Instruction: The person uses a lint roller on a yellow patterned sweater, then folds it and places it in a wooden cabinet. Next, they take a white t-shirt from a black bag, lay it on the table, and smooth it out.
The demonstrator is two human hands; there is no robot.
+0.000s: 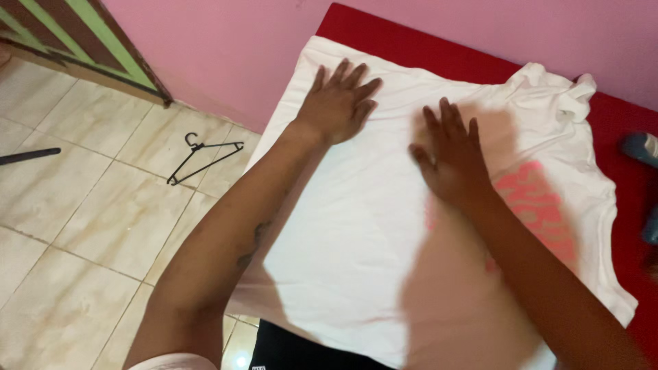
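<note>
A white T-shirt with a pink print lies spread flat on a red surface. My left hand rests palm down near the shirt's far left part, fingers spread. My right hand also presses flat on the shirt near its middle, just left of the pink print. Neither hand grips the cloth. The shirt's collar and sleeve bunch up at the far right.
A black wire hanger lies on the beige tiled floor to the left. A pink wall runs behind. A dark cloth shows under the shirt's near edge. Grey-blue objects sit at the right edge.
</note>
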